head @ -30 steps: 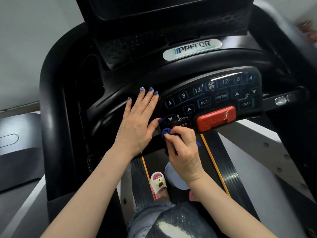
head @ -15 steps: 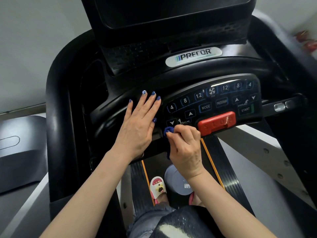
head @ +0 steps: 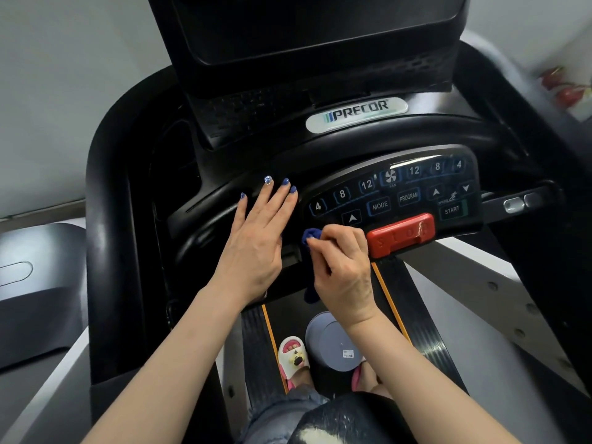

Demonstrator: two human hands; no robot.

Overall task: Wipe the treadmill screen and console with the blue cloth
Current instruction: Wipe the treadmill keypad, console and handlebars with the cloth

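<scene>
1. Two hands are at work on the black plastic treadmill console: the left hand lies flat with straight fingers on the curved panel left of the keypad, bracing.
2. The right hand is curled round a bunched dark blue cloth; one tuft pokes out past the fingertips against the keypad's lower left corner, and another end hangs below the palm.
3. That cloth touches the dark glossy button panel just left of the red rectangular stop bar, below the up-arrow key.
4. The step in hand looks like detail-wiping the lower edge of the keypad, so the console is partly covered at best.
5. The large black screen rises above the white oval Precor badge, well apart from both hands; I judge it is not yet reached in this pass.
6. Next, the cloth probably needs to sweep right across the keys and round the stop bar, pressing lightly so no button triggers, then lift up to the screen.
7. A grey round lidded bin stands on the belt between slippered feet.
</scene>
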